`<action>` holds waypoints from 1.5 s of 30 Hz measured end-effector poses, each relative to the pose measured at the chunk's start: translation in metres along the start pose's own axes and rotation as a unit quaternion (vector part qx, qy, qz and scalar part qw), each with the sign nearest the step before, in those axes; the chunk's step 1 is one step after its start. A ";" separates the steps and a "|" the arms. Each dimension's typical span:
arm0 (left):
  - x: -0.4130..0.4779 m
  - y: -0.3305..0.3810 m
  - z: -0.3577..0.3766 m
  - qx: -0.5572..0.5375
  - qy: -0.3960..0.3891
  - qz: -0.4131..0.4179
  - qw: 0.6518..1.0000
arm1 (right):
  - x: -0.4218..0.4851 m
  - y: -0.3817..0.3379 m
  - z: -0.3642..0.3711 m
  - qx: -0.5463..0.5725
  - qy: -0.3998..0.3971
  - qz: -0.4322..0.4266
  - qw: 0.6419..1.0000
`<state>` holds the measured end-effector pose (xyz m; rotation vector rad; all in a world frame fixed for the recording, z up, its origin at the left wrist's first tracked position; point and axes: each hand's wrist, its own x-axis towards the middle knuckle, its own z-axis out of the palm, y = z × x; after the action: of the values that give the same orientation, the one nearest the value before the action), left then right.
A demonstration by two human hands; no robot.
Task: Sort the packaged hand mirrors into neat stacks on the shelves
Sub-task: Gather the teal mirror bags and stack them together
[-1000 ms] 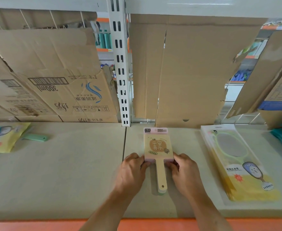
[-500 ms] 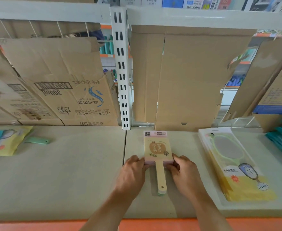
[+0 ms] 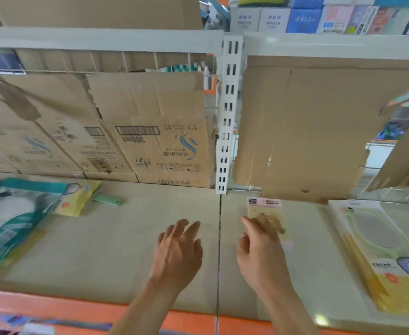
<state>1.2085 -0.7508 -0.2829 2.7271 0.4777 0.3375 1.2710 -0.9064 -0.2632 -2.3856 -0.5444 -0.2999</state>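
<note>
Both hands have let go of the small pink-and-beige mirror pack [image 3: 264, 206], whose lower corners they pinched half a second ago; the pack lies where it lay, flat on the shelf [image 3: 126, 250], just right of the seam between the two shelf boards and in front of the torn cardboard sheet [image 3: 307, 131].

Left hand [image 3: 178, 247]: now left of the seam and apart from the pack, fingers spread and relaxed, holding nothing.

Right hand [image 3: 259, 252]: over the lower half of the pack, hiding its handle; fingers straight and slack, thumb apart, gripping nothing. Motion blur hides whether the fingertips touch the wrapper.

Green oval mirror pack [image 3: 377, 238]: flat on the shelf to the right, well apart from the pink pack, yellow card at its near end.

Teal packs [image 3: 12, 221]: blurred, at the far left of the shelf. Beside them lies a yellow pack [image 3: 78, 199] with a green handle [image 3: 107, 201] projecting to the right.

Slotted white upright [image 3: 227, 117]: stands at the back, on the line of the seam. Printed cardboard [image 3: 150, 141] leans to its left. Small boxes [image 3: 302, 20] line the shelf above. An orange edge [image 3: 191, 320] fronts the shelf.
</note>
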 end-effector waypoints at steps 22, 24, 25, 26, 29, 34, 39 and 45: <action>-0.045 -0.193 -0.095 -0.011 0.116 -0.087 0.989 | -0.017 -0.174 0.129 0.029 -0.244 -0.042 0.969; -0.046 -0.209 -0.104 -0.036 0.118 -0.109 0.986 | -0.016 -0.189 0.139 0.046 -0.249 -0.043 0.967; -0.046 -0.218 -0.109 -0.042 0.119 -0.119 0.985 | -0.015 -0.196 0.144 0.052 -0.252 -0.044 0.965; -0.047 -0.228 -0.114 -0.043 0.120 -0.127 0.984 | -0.015 -0.204 0.149 0.059 -0.256 -0.045 0.964; -0.046 -0.262 -0.127 -0.038 0.123 -0.149 0.980 | -0.013 -0.229 0.165 0.071 -0.269 -0.044 0.960; -0.043 -0.328 -0.154 -0.014 0.183 -0.146 0.972 | -0.012 -0.267 0.194 0.072 -0.279 -0.048 0.956; -0.041 -0.386 -0.182 0.050 0.131 -0.239 0.961 | -0.016 -0.305 0.226 0.068 -0.271 -0.068 0.958; -0.039 -0.438 -0.188 0.087 -0.001 -0.285 0.955 | -0.024 -0.339 0.259 0.079 -0.264 -0.086 0.957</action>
<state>0.9946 -0.3233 -0.2836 2.5941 1.3029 0.1411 1.1133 -0.5100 -0.2774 -2.2551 -0.9830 0.3124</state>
